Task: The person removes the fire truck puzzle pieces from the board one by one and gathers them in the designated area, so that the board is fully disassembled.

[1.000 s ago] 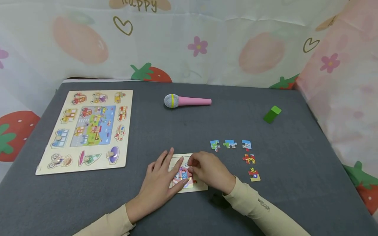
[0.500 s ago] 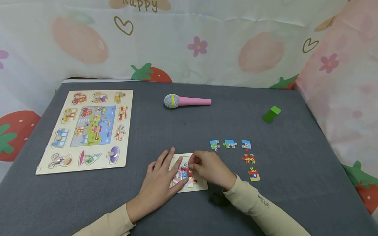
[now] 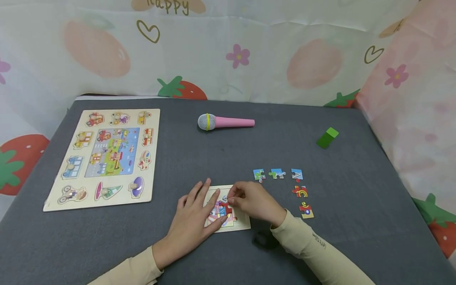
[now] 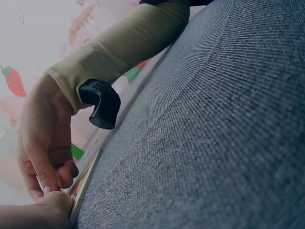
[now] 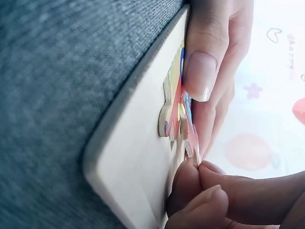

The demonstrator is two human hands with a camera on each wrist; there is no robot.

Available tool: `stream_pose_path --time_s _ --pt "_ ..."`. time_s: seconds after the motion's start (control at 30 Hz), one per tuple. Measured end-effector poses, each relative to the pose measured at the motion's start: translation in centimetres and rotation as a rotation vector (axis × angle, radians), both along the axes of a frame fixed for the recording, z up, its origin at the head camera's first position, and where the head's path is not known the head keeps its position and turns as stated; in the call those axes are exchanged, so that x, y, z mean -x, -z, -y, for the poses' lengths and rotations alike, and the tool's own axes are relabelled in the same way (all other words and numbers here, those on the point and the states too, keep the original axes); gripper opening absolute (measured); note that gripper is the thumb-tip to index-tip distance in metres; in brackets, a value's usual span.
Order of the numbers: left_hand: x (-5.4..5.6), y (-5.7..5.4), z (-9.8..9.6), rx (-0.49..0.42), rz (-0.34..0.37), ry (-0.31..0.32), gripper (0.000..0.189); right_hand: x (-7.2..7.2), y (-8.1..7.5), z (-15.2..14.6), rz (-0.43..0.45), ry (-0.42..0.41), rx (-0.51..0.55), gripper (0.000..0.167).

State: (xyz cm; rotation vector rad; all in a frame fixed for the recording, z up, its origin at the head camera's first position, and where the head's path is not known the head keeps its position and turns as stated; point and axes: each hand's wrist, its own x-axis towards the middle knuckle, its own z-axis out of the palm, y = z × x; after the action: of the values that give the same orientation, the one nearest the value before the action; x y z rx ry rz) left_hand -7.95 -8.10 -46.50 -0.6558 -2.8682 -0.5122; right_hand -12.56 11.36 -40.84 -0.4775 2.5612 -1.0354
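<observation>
I have the left hand (image 3: 194, 219) spread across the jigsaw tray (image 3: 244, 222), the right hand (image 3: 255, 204) pinching a jigsaw piece (image 5: 192, 140) over it, perhaps touching; fitting seems the step, next calling for alignment, then pressing

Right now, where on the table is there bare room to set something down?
Bare cloth lies between the pink microphone and small puzzle board, and right of the loose pieces, nearer than the green block. Crowded: that board, under the left hand and right hand.

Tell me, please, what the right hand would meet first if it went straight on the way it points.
Most likely the left hand, at its index finger, though the head view leaves their relative heights unclear.
</observation>
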Motion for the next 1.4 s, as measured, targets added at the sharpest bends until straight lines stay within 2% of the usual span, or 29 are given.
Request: stream_pose_path --time_s 0.23,0.5,0.63,0.93,1.2,1.4 --pt "0.1 0.1 -0.1 0.007 -0.017 0.001 0.065 0.2 -0.1 -0.4 0.045 0.004 0.036 0.005" --pt "0.0 0.1 0.0 -0.006 -0.023 -0.001 0.065 0.7 -1.0 -1.5 0.026 0.101 0.003 0.006" --pt "0.0 0.1 -0.1 -0.004 -0.015 -0.002 0.066 1.0 -1.7 -3.2 0.019 0.135 -0.017 0.006" --pt "0.0 0.2 0.0 -0.021 -0.023 0.004 0.066 1.7 -3.4 -9.3 0.013 0.143 -0.099 0.005" --pt "0.0 0.2 0.1 -0.018 -0.05 0.013 0.069 2.3 -2.5 -12.1 0.079 0.152 -0.127 0.006" --pt "0.0 0.2 0.1 -0.017 -0.047 0.012 0.068 2.5 -1.9 -12.3 0.052 0.153 -0.136 0.006"
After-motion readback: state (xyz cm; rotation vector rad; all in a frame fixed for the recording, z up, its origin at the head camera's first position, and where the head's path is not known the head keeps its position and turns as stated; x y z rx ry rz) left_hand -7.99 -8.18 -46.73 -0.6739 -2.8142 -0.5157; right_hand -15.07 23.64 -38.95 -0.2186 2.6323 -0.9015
